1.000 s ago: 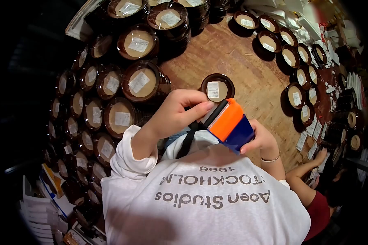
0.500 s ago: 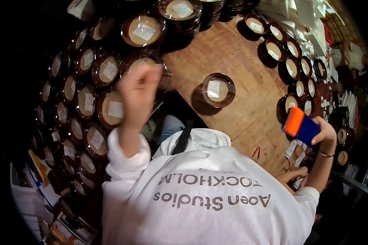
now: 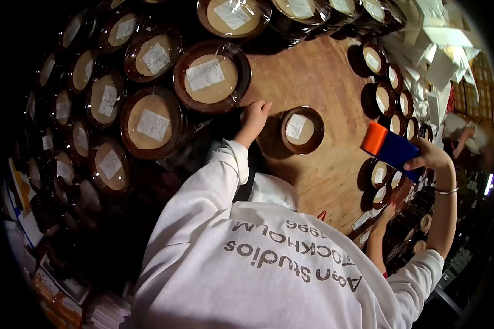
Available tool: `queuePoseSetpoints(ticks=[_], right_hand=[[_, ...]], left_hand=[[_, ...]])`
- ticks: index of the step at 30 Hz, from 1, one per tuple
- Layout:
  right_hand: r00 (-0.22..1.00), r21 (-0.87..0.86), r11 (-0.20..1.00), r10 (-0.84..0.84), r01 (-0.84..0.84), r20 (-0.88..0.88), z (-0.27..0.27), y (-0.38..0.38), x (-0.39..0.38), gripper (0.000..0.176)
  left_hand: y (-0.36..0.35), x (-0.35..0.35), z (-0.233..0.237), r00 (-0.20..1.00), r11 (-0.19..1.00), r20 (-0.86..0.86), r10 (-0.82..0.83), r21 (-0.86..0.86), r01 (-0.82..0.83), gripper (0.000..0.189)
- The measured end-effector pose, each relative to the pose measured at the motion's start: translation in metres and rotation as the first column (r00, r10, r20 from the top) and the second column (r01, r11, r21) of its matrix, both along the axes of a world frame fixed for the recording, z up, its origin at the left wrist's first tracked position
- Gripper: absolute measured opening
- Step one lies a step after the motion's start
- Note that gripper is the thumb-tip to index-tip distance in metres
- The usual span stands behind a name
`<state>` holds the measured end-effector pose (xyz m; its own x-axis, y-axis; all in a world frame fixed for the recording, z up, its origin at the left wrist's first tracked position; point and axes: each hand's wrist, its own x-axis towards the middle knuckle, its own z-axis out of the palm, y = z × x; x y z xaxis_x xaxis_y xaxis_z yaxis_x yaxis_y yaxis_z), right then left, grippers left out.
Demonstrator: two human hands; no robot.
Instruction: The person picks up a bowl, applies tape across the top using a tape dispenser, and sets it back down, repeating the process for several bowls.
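Observation:
At the left edge of the table, my left hand (image 3: pixel 254 120) is closed, its fingers curled together; whatever they hold, if anything, is hidden. Just beyond it sits a large brown round dish (image 3: pixel 237 88) with a beige middle and a white label, under shiny clear film. Alone on the wood stands a smaller brown dish (image 3: pixel 316 143), also labelled, to the right of that hand. My right hand (image 3: pixel 429 156) grips a blue hand tool (image 3: pixel 396 149) with an orange ribbed end, raised over the right side of the table.
Stacked brown dishes (image 3: pixel 151 118) crowd the left and far sides. Smaller labelled dishes (image 3: pixel 383 98) line the right edge of the wooden table (image 3: pixel 313 71). White foam pieces (image 3: pixel 444 38) lie behind them. Another person's arm (image 3: pixel 377 241) reaches in at lower right, near label strips (image 3: pixel 363 220).
My left hand has moved from over the left-hand dishes to the table edge, turning from raised to lowered. The view has shifted. The blue tool stays in my right hand.

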<state>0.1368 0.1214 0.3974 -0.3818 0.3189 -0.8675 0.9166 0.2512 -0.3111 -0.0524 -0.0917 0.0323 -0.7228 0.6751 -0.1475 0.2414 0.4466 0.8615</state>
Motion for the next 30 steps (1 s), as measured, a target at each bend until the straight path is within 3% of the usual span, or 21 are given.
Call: queuePoseSetpoints(ticks=[1, 3, 5, 9, 10, 13, 15, 19, 21, 22, 23, 24, 25, 27, 28, 29, 30], right_hand=[[0.998, 0.042, 0.998, 0.047, -0.048, 0.034, -0.005, 0.004, -0.008, 0.049], [0.986, -0.048, 0.989, 0.141, -0.137, 0.093, -0.016, 0.019, -0.018, 0.045], [0.990, -0.113, 0.988, 0.118, -0.108, 0.080, -0.026, 0.032, -0.016, 0.046], [0.994, -0.098, 0.994, 0.062, -0.053, 0.093, -0.023, 0.022, -0.023, 0.047], [0.998, -0.105, 0.994, 0.015, -0.010, 0.055, -0.024, 0.022, -0.023, 0.047], [0.997, -0.162, 0.987, 0.021, -0.009, 0.073, -0.030, 0.027, -0.013, 0.046], [0.995, -0.169, 0.985, 0.060, -0.045, 0.085, -0.040, 0.033, 0.006, 0.046], [0.998, -0.174, 0.984, 0.034, -0.025, 0.047, -0.048, 0.033, 0.021, 0.048], [1.000, -0.172, 0.985, -0.016, 0.020, 0.023, -0.050, 0.029, 0.028, 0.050], [1.000, -0.172, 0.985, -0.024, 0.027, 0.020, -0.051, 0.027, 0.029, 0.050], [0.999, -0.165, 0.986, -0.013, 0.021, 0.050, -0.053, 0.025, 0.029, 0.049], [0.997, -0.160, 0.987, -0.004, 0.017, 0.080, -0.054, 0.022, 0.030, 0.048], [0.997, -0.162, 0.986, -0.015, 0.027, 0.075, -0.056, 0.021, 0.030, 0.048], [0.995, -0.204, 0.975, -0.072, 0.086, 0.074, -0.058, 0.018, 0.033, 0.044], [0.990, -0.210, 0.968, -0.127, 0.139, 0.069, -0.060, 0.016, 0.037, 0.041], [0.989, -0.191, 0.972, -0.130, 0.140, 0.067, -0.065, 0.016, 0.042, 0.039], [0.991, -0.130, 0.984, -0.113, 0.122, 0.073, -0.073, 0.016, 0.050, 0.038]], left_hand=[[-0.002, 0.004, -0.004, 1.000, 0.999, 0.005, 0.019, -0.046, -0.019, 0.032], [0.000, 0.009, -0.013, 0.999, 0.995, 0.007, 0.041, -0.096, -0.040, 0.031], [0.006, 0.014, -0.023, 0.997, 0.977, -0.066, -0.033, -0.213, 0.018, 0.030], [0.016, 0.031, -0.043, 0.992, 0.989, -0.106, -0.067, -0.136, 0.053, 0.027], [0.015, 0.035, -0.042, 0.989, 0.973, -0.070, -0.129, -0.200, 0.113, 0.020], [0.018, 0.042, -0.050, 0.989, 0.969, -0.087, -0.116, -0.227, 0.094, 0.012], [0.015, 0.040, -0.042, 0.988, 0.964, -0.033, -0.150, -0.225, 0.139, 0.014], [0.024, 0.025, -0.025, 0.945, 0.860, -0.053, -0.323, -0.434, 0.269, 0.015], [0.030, 0.019, -0.016, 0.872, 0.674, 0.071, -0.485, -0.605, 0.424, 0.014], [0.028, 0.016, -0.009, 0.868, 0.671, 0.068, -0.492, -0.606, 0.428, 0.014], [0.022, 0.013, -0.004, 0.935, 0.862, 0.054, -0.350, -0.371, 0.344, 0.020], [0.017, 0.014, 0.000, 0.976, 0.971, 0.085, -0.203, -0.110, 0.211, 0.026], [0.015, 0.021, 0.001, 0.974, 0.968, 0.079, -0.214, -0.113, 0.222, 0.026], [0.012, 0.043, 0.005, 0.843, 0.960, 0.494, -0.211, 0.266, 0.084, 0.040], [0.009, 0.049, 0.019, 0.864, 0.922, 0.422, -0.276, 0.369, 0.114, 0.048], [0.010, 0.061, 0.001, 0.915, 0.925, 0.320, -0.244, 0.360, 0.120, 0.052], [0.010, 0.061, -0.001, 0.908, 0.928, 0.329, -0.258, 0.345, 0.139, 0.054]])
